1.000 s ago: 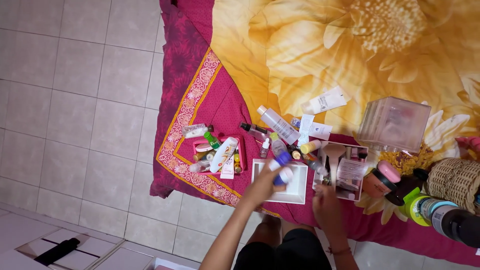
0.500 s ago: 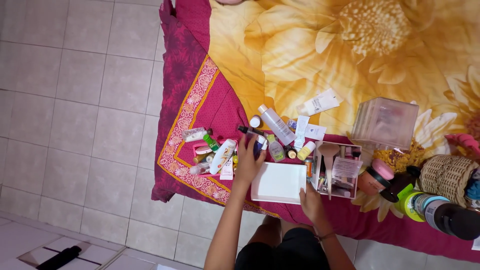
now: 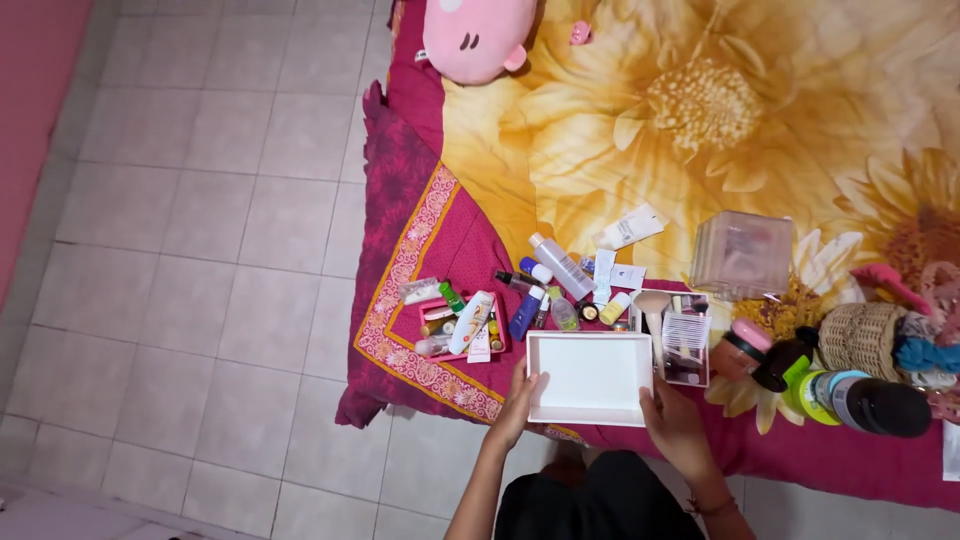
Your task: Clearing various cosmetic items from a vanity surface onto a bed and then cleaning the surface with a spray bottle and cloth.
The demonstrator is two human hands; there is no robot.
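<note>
Nearest the camera, the person's dark shorts (image 3: 590,500) fill the bottom edge, and both forearms reach forward to the edge of the bed (image 3: 800,460). The left hand (image 3: 522,400) grips the left side of one white rectangular tray (image 3: 590,378), thumb laid over its rim; the right hand (image 3: 675,420) clasps the tray's near right corner. The tray sits on the magenta border of the bedspread (image 3: 440,240), right at the bed's near edge, and its inside shows nothing but white.

Just left of the tray lies one small pink tray (image 3: 462,325) packed with little bottles and a white tube; their number is hard to count. Beyond the white tray's far rim, a row of small bottles includes one blue bottle (image 3: 525,312) and one taller clear bottle with a white cap (image 3: 560,265). To the right of the tray stands one open organiser (image 3: 680,340) with a makeup brush in it. Further right are one pink-lidded jar (image 3: 745,345), one woven basket (image 3: 860,338) and one dark bottle lying on its side (image 3: 885,405).

Farther off, one clear plastic box (image 3: 740,255) and one white tube (image 3: 628,228) rest on the yellow flower print. At the far end lies one pink plush toy (image 3: 475,38). Pale floor tiles (image 3: 200,250) cover the left.
</note>
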